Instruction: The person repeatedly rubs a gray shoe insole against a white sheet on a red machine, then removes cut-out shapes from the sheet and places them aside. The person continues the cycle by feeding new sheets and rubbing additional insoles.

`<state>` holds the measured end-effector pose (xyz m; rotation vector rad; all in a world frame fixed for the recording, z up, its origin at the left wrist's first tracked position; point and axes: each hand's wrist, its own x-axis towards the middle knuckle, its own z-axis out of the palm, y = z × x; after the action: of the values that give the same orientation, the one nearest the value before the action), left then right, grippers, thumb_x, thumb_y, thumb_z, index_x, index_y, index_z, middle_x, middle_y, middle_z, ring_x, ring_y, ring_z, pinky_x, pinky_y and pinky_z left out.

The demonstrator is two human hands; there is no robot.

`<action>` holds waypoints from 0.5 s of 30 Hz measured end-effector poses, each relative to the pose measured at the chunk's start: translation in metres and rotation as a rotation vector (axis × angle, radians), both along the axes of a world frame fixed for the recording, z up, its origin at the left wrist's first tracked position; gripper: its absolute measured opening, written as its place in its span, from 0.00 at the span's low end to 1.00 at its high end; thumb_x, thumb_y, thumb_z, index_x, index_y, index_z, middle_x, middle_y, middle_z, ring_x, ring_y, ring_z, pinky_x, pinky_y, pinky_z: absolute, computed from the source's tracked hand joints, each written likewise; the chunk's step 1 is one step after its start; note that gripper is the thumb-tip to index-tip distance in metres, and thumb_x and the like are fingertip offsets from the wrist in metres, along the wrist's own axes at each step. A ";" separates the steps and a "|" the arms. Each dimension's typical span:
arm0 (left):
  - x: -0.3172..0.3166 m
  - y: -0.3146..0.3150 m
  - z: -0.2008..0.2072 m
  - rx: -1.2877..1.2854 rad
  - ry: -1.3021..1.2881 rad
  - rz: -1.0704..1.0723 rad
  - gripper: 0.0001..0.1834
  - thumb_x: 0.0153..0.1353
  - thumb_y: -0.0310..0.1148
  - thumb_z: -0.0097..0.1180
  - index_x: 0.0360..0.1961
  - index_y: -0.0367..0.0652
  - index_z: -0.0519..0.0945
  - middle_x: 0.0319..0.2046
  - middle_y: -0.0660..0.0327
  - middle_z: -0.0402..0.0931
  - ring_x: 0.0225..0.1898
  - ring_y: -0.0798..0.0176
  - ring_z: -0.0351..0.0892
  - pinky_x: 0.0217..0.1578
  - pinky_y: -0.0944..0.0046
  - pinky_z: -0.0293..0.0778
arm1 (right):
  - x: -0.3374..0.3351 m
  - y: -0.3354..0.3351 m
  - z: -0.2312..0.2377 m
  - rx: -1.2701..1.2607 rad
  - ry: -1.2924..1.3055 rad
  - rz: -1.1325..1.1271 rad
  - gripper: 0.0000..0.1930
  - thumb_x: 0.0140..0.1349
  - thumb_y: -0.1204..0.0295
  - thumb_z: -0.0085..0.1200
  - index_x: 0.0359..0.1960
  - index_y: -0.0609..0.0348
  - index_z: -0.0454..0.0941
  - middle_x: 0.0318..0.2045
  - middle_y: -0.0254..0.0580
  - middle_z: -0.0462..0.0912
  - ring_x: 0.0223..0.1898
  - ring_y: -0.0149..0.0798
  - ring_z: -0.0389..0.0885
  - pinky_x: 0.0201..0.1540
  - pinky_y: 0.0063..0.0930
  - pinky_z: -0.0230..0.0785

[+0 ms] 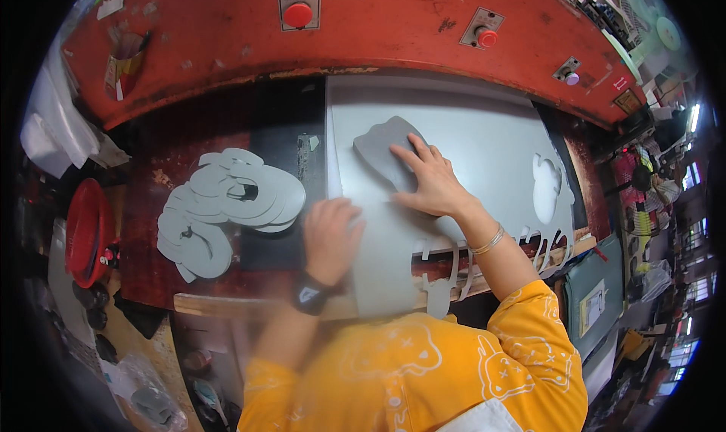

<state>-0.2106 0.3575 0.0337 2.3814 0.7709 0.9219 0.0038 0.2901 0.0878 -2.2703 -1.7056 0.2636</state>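
A large pale grey sheet lies on the work table under the red machine, with cut-out holes and strips along its right and near edges. On it rests a darker grey flat piece with a wavy top edge. My right hand lies over the right side of this piece, fingers spread, fingertips touching it. At the sheet's left edge is my left hand, smeared by motion; whether it touches the sheet is unclear. Left of it, overlapping pale grey cut pieces lie in a loose pile, some with openings.
Ahead stands the red machine beam, bearing a red push button and another red button. A wooden strip edges the table's near side. A red basin is at the left, a dark green box at the right.
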 end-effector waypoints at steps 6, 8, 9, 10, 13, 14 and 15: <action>-0.006 0.003 0.002 -0.063 -0.018 -0.004 0.10 0.46 0.29 0.65 0.32 0.43 0.80 0.43 0.59 0.77 0.47 0.50 0.70 0.50 0.55 0.67 | -0.007 -0.004 -0.004 0.081 0.078 -0.042 0.36 0.40 0.62 0.66 0.57 0.46 0.73 0.65 0.58 0.60 0.60 0.62 0.62 0.62 0.51 0.57; -0.006 0.003 0.001 -0.082 -0.021 0.001 0.09 0.46 0.29 0.65 0.30 0.43 0.80 0.43 0.59 0.77 0.47 0.50 0.70 0.50 0.54 0.67 | -0.018 -0.001 -0.006 0.122 0.094 -0.081 0.33 0.40 0.62 0.65 0.55 0.48 0.75 0.64 0.58 0.61 0.59 0.63 0.63 0.61 0.51 0.57; -0.006 0.003 0.001 -0.088 -0.022 0.004 0.09 0.46 0.29 0.66 0.30 0.44 0.80 0.43 0.59 0.77 0.47 0.49 0.70 0.50 0.54 0.67 | -0.025 0.000 -0.008 0.155 0.108 -0.096 0.33 0.40 0.62 0.65 0.54 0.48 0.76 0.64 0.58 0.61 0.58 0.63 0.63 0.60 0.51 0.58; -0.006 0.004 0.000 -0.092 -0.023 0.011 0.09 0.45 0.29 0.66 0.29 0.44 0.80 0.43 0.59 0.77 0.47 0.49 0.70 0.49 0.54 0.67 | -0.031 0.003 -0.009 0.187 0.123 -0.110 0.32 0.40 0.62 0.64 0.53 0.48 0.77 0.63 0.58 0.62 0.57 0.64 0.63 0.59 0.51 0.59; -0.006 0.003 -0.001 -0.110 -0.037 0.008 0.08 0.45 0.29 0.66 0.26 0.44 0.79 0.43 0.59 0.77 0.47 0.48 0.70 0.49 0.54 0.67 | -0.047 0.011 -0.014 0.266 0.100 -0.096 0.31 0.41 0.63 0.64 0.53 0.49 0.77 0.62 0.56 0.63 0.55 0.63 0.65 0.56 0.51 0.61; -0.006 0.003 -0.001 -0.109 -0.032 0.010 0.08 0.45 0.29 0.66 0.26 0.44 0.79 0.43 0.59 0.77 0.47 0.48 0.70 0.49 0.54 0.67 | -0.051 0.012 -0.015 0.253 0.058 -0.112 0.31 0.41 0.63 0.64 0.53 0.49 0.77 0.62 0.56 0.63 0.54 0.62 0.65 0.55 0.51 0.62; -0.006 0.003 -0.001 -0.108 -0.029 0.010 0.08 0.45 0.29 0.66 0.26 0.44 0.79 0.43 0.59 0.77 0.47 0.47 0.70 0.49 0.53 0.67 | -0.054 0.013 -0.016 0.247 0.017 -0.122 0.31 0.41 0.63 0.64 0.53 0.49 0.77 0.61 0.55 0.63 0.53 0.62 0.65 0.53 0.51 0.63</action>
<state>-0.2167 0.3605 0.0330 2.2676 0.8020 0.8941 -0.0507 0.3033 0.0719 -2.1713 -1.4920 0.0422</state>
